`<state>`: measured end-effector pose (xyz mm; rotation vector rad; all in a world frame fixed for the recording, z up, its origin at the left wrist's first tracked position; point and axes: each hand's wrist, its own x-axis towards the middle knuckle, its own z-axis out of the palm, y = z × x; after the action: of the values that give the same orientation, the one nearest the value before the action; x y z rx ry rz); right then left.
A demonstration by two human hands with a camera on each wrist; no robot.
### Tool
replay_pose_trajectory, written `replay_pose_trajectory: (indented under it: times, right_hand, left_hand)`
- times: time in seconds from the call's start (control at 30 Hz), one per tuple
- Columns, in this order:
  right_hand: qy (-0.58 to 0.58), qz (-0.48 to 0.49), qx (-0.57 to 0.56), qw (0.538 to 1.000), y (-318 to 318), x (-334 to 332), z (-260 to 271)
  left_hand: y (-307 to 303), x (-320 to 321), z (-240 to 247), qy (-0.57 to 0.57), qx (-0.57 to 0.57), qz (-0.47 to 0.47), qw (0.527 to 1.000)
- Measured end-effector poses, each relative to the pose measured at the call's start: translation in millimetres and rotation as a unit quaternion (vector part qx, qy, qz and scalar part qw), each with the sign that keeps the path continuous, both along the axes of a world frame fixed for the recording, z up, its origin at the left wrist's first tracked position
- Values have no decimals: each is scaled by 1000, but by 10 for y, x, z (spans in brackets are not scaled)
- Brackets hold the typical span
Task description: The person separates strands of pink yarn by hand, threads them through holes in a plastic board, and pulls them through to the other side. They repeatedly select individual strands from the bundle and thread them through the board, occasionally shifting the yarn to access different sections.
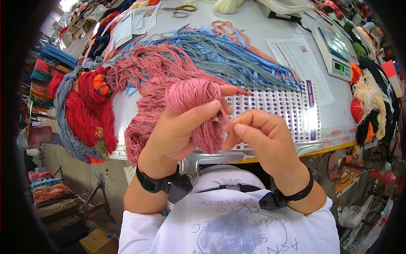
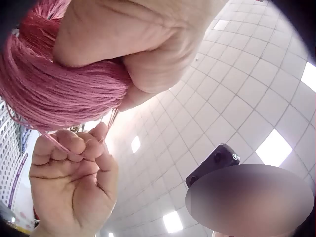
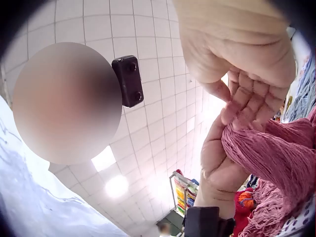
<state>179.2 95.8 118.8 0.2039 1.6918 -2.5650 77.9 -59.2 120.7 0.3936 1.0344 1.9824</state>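
Note:
My left hand (image 1: 167,133) grips a thick skein of pink thread (image 1: 192,96), thumb across its front, in the head view. Close beside it, my right hand (image 1: 272,137) pinches a few pink strands at the skein's right side between thumb and fingers. In the left wrist view the skein (image 2: 64,94) hangs over the right hand (image 2: 74,185), whose fingertips hold a thin strand. The right wrist view has the left hand (image 3: 219,165) around the skein's end. Beneath the hands lies a heap of loose pink thread (image 1: 148,63).
Blue and grey threads (image 1: 237,57) spread toward a white hole-punched card (image 1: 292,111) with purple markings. A printed sheet (image 1: 292,48) and digital scale (image 1: 340,70) lie at right. Red yarn (image 1: 89,112) hangs over the table's left edge. Scissors (image 1: 185,8) and papers (image 1: 135,21) lie at the back.

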Motion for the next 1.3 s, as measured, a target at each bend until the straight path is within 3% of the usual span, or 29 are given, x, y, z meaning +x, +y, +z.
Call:
replay_pose_trajectory:
  times: [0.13, 0.3, 0.4, 0.6, 0.7, 0.83, 0.93, 1.0, 1.3]
  right_hand:
    - [3, -57, 4, 998, -38, -67, -63]
    - [-40, -19, 169, 985, -70, -90, 26]
    - [-30, -54, 111, 992, -121, -97, -44]
    - [-26, -29, 69, 997, -130, -4, 11]
    - [-16, -15, 85, 996, -107, 9, 45]
    - [-4, -22, 112, 993, -83, -10, 42]
    - [-16, -21, 97, 995, -73, -2, 77]
    - [-19, -25, 28, 999, -83, -1, 84]
    - [-6, -24, 63, 998, -74, 3, 79]
  left_hand:
    - [30, 80, -15, -48, -18, 25, 998]
    - [13, 112, -32, -100, 19, -44, 994]
    - [-4, 104, -52, -103, 27, -42, 993]
    - [-84, 73, -71, -64, 42, -21, 997]
    - [-40, 159, 9, 19, -18, 46, 999]
    - [2, 147, 80, 26, -36, 59, 997]
    - [-4, 153, 76, 8, -28, 70, 997]
    - [-23, 129, 48, -29, -21, 51, 998]
    - [-29, 92, 60, -72, 28, 18, 997]
